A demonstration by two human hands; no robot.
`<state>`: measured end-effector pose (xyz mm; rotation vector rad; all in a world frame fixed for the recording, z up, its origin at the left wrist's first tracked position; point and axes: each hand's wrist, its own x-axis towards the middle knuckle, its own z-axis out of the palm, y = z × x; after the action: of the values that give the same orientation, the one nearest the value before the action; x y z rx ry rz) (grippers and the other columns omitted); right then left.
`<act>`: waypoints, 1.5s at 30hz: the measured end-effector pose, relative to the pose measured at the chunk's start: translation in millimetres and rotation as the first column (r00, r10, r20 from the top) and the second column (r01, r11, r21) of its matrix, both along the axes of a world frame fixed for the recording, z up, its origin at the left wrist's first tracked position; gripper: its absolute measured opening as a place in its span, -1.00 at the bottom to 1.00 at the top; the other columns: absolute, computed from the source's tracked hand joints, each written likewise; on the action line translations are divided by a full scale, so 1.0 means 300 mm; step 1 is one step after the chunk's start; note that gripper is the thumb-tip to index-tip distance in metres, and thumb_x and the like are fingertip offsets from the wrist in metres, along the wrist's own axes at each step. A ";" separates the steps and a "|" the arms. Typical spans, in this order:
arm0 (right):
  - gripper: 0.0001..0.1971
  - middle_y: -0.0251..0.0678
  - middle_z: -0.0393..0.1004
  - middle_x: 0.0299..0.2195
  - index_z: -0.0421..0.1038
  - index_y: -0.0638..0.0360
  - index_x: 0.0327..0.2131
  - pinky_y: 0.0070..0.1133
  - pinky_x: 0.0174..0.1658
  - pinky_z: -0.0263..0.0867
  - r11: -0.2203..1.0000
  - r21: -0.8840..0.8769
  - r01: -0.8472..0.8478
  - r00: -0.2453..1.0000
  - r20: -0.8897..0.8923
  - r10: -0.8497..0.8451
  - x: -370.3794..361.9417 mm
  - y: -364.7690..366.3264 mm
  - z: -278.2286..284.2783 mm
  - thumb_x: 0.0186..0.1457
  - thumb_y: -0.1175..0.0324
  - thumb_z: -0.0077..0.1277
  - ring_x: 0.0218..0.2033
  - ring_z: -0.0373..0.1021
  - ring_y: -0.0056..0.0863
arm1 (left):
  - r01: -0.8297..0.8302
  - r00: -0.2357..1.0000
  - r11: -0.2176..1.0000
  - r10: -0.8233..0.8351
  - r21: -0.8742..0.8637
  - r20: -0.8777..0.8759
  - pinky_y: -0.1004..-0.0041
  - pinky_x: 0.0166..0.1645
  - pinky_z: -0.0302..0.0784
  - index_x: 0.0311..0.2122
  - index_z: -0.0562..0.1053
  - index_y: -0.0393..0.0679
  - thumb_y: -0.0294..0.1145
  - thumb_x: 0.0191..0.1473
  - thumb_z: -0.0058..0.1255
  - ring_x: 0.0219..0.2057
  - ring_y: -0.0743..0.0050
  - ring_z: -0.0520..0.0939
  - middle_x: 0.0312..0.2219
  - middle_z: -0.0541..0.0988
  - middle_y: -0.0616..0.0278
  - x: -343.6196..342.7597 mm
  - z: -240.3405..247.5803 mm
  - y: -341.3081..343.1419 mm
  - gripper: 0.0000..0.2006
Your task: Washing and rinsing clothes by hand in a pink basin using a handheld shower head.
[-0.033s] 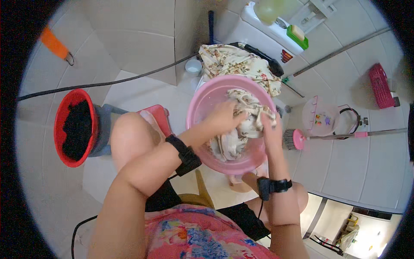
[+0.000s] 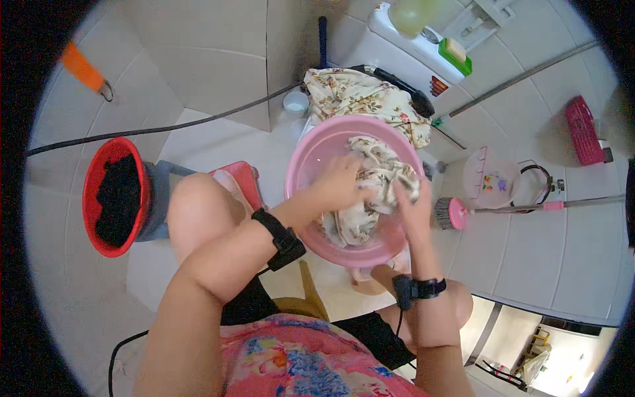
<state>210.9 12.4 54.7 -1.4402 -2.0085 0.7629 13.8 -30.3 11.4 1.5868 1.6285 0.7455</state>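
Observation:
A pink basin [image 2: 307,231] stands before me with a wet, bunched cream patterned cloth [image 2: 381,182] in it. My left hand [image 2: 340,180] is closed on the cloth's left side, its fingertips partly hidden in the folds. On the right side, by the basin wall, my right hand [image 2: 411,208] grips a raised fold, thumb toward the middle. Part of the cloth rests low in the basin below my hands. Black bands with small boxes circle both wrists.
Behind the basin lies more cream floral fabric [image 2: 367,99]. A red bucket [image 2: 141,198] with black cloth stands at left, near a red stool [image 2: 248,187]. At right are a pink-headed brush [image 2: 453,214] and tiled wall. A dark hose [image 2: 178,126] crosses behind.
My right hand has shifted slightly, and the fold in it has turned and bunched differently. My left hand stays nearly in place on the cloth.

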 end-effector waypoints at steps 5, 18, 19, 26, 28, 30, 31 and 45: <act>-0.18 0.19 -0.09 0.20 -0.11 -0.10 0.27 -0.18 0.16 0.06 0.975 -0.014 -0.222 0.855 0.478 0.201 -0.005 -0.131 -0.168 -0.04 0.26 0.10 0.15 0.03 0.20 | 0.320 0.852 0.929 -0.368 -0.184 -0.372 -0.40 0.12 0.01 0.30 -0.11 0.09 0.09 -0.25 0.25 0.25 -0.45 -0.20 0.28 -0.27 -0.14 0.033 -0.046 -0.116 0.06; -0.25 0.19 -0.10 0.22 -0.08 0.07 0.25 -0.18 0.21 0.00 0.955 -0.161 -0.249 0.744 0.600 0.295 -0.034 -0.010 -0.442 0.04 0.13 0.00 0.19 -0.01 0.17 | 0.207 0.925 0.966 -0.244 -0.152 -0.291 -0.45 0.08 0.01 0.24 0.11 0.08 -0.44 -0.12 0.07 0.22 -0.31 0.05 0.27 -0.11 -0.05 0.060 -0.275 -0.095 -0.25; -0.25 0.19 -0.10 0.22 -0.08 0.07 0.25 -0.18 0.21 0.00 0.957 -0.156 -0.243 0.753 0.592 0.288 -0.032 0.013 -0.443 0.04 0.13 0.00 0.19 -0.01 0.17 | 0.220 0.934 0.971 -0.237 -0.094 -0.269 -0.46 0.09 -0.03 0.24 0.11 0.09 -0.46 -0.10 0.05 0.21 -0.31 0.08 0.28 -0.11 -0.04 0.049 -0.292 -0.092 -0.27; -0.33 0.14 0.31 -0.01 0.20 0.24 0.08 -0.35 0.06 0.20 0.947 -0.319 -0.029 0.960 0.256 0.116 -0.016 0.150 -0.281 0.01 -0.01 0.04 0.04 0.28 -0.08 | 0.282 0.705 0.906 -0.418 -0.315 -0.573 -0.31 0.18 -0.02 0.23 0.10 0.04 -0.40 -0.11 0.11 0.25 -0.38 -0.10 0.28 -0.18 -0.11 0.097 -0.089 -0.035 -0.25; -0.29 0.09 0.34 -0.04 0.18 0.30 0.09 -0.37 0.01 0.24 0.896 -0.443 0.032 0.966 0.244 0.086 -0.045 0.141 -0.202 0.00 -0.02 0.08 -0.01 0.33 -0.14 | 0.366 0.623 0.931 -0.231 0.017 -0.747 -0.28 0.19 -0.02 0.21 0.09 -0.11 -0.38 -0.18 0.19 0.27 -0.29 -0.10 0.26 -0.11 -0.13 0.084 -0.176 -0.047 -0.20; -0.27 0.03 0.37 -0.06 0.18 0.28 0.09 -0.42 -0.01 0.26 0.906 -0.423 -0.006 0.999 -0.041 -0.013 -0.035 0.139 -0.195 0.00 -0.09 0.06 -0.03 0.35 -0.21 | 0.400 0.631 0.916 -0.259 0.020 -0.731 -0.25 0.20 -0.02 0.20 0.09 -0.16 -0.36 -0.20 0.21 0.27 -0.24 -0.08 0.25 -0.08 -0.14 0.080 -0.150 -0.047 -0.18; -0.27 -0.05 0.39 -0.06 0.21 0.23 0.09 -0.43 -0.06 0.27 0.893 -0.443 -0.076 0.978 -0.206 -0.018 -0.007 0.137 -0.201 0.01 -0.16 0.01 -0.03 0.35 -0.25 | 0.407 0.661 0.913 -0.268 0.035 -0.701 -0.22 0.21 -0.01 0.20 0.08 -0.21 -0.34 -0.21 0.23 0.28 -0.19 -0.06 0.25 -0.05 -0.14 0.089 -0.125 -0.046 -0.16; -0.45 -0.06 0.53 -0.40 0.40 0.28 -0.18 -0.29 -0.17 0.38 0.960 -0.262 -0.096 0.770 0.591 0.239 0.000 -0.219 -0.267 -0.14 0.02 0.15 -0.31 0.48 -0.12 | 0.509 0.764 0.834 -0.551 -0.212 -0.336 0.21 0.21 0.22 0.17 0.19 -0.02 -0.46 -0.27 0.25 0.19 -0.06 0.20 0.15 0.22 -0.03 0.030 0.000 -0.054 -0.21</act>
<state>210.8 -53.3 -25.3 -1.8316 -2.6502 0.6453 22.9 -46.6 11.5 2.0739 1.3222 0.0351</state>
